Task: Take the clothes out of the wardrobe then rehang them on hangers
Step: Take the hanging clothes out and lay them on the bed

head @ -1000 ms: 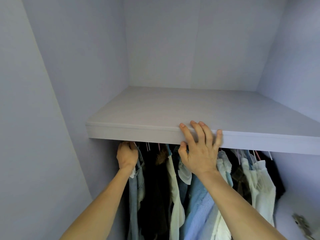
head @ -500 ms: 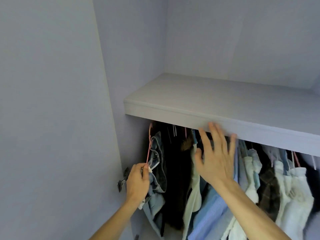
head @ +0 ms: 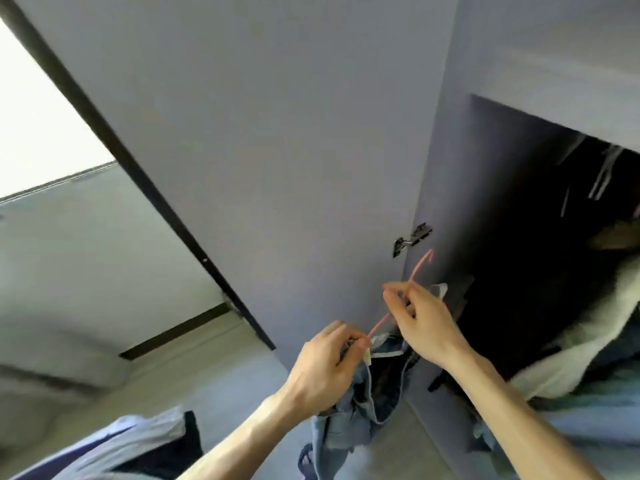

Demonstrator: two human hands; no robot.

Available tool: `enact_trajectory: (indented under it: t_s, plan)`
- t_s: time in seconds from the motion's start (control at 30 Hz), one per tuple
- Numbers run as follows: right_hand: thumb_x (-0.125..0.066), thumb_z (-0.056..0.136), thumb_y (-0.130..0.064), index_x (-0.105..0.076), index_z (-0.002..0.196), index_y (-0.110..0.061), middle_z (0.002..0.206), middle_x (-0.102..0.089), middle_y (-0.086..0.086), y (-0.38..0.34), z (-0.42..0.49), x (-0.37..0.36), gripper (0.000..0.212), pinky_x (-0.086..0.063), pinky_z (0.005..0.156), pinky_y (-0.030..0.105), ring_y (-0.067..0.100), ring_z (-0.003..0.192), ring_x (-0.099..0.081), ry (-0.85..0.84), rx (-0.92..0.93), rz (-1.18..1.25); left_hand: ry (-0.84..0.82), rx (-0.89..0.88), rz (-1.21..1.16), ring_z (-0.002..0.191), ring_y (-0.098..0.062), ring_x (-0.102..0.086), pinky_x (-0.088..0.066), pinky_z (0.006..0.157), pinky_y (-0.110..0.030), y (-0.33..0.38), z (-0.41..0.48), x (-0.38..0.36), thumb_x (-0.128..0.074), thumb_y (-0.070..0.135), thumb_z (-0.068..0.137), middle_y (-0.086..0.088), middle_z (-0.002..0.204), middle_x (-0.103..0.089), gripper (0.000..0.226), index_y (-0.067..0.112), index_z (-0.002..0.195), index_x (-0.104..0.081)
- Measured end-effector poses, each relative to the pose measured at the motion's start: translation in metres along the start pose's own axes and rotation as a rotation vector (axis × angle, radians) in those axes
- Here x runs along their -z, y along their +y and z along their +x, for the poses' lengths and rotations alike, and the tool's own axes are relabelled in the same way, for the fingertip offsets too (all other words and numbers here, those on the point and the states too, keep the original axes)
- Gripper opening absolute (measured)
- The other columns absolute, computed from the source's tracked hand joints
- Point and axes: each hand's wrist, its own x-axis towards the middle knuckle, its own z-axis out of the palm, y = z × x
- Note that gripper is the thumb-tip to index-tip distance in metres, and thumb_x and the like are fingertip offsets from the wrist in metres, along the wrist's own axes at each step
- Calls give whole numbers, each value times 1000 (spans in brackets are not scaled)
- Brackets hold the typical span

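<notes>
The blue denim garment point(head: 346, 424) on its thin pink hanger point(head: 418, 268) is now off the rail, out beside the open lilac wardrobe door point(head: 277, 150). The left hand point(head: 329, 365) grips denim and hanger end; the right hand point(head: 427, 322), off the shelf, pinches the hanger's neck. Unhooking is done; the other clothes point(head: 609, 323) still wait inside
</notes>
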Motion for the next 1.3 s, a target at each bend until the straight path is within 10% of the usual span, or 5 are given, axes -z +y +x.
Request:
enact_trajectory:
  t_s: [0.17, 0.77, 1.0, 1.17, 1.3]
  plan:
    - [-28, 96, -61, -58, 65, -24, 63, -64, -11, -47, -32, -67, 57, -44, 60, 27, 6, 61, -61, -206, 190, 56, 55, 141, 73, 86, -3, -60, -49, 79, -25, -23, -106, 40, -47, 44, 97, 13, 91, -63, 26, 28, 92, -66]
    - [-15, 100, -57, -60, 91, -18, 94, -61, -1, -256, -127, -271, 60, -49, 54, 37, 29, 75, -66, -377, 1009, -355, 480, 811, -208, 84, -8, -63, -50, 75, -26, -104, -306, 139, -56, 42, 92, 12, 86, -67, 16, 31, 101, -64]
    - [-38, 101, -53, -62, 95, -22, 98, -60, -11, -245, -115, -287, 39, -42, 59, 21, 3, 72, -54, -248, 870, 52, 671, 814, -162, 69, -16, -61, -46, 63, -30, -128, -290, 175, -56, 67, 87, 2, 65, -63, 33, 44, 105, -70]
    - [-57, 98, -32, -60, 102, -27, 107, -63, -1, -192, -77, -304, 7, -42, 69, 20, 1, 83, -59, -319, 275, 72, 742, 793, -316, 92, -1, -67, -54, 86, -31, -141, -280, 216, -67, 69, 77, 16, 90, -75, 35, 42, 97, -77]
    - [-73, 87, -19, -44, 141, -13, 143, -44, 15, -175, -35, -329, 61, -47, 90, 36, 18, 104, -62, -589, 8, -15, 711, 732, -414, 99, 2, -67, -52, 99, -38, -141, -272, 240, -70, 72, 70, 21, 92, -75, 38, 45, 95, -77]
